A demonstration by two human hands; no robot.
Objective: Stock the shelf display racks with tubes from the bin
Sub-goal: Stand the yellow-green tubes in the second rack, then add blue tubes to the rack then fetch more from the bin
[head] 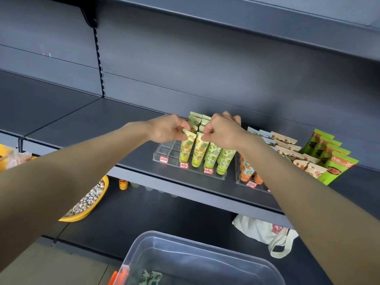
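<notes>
A clear acrylic display rack (164, 153) stands on the grey shelf (86, 122). Its right columns hold pineapple-print tubes and green leaf-print tubes (212, 154); its left column is empty. My left hand (167, 128) pinches the top of the front left pineapple tube (186, 150). My right hand (221, 130) pinches the top of the pineapple tube (199, 151) beside it. Both tubes stand cap down in the rack. A clear plastic bin (185, 249) sits below, with a few tubes lying at its bottom edge.
A second rack (244, 183) to the right holds orange-print tubes, pale sachets and green packs (331, 159). A yellow bowl of nuts (88, 202), a small orange jar (123, 184) and a white cloth bag (265, 231) sit on the lower shelf.
</notes>
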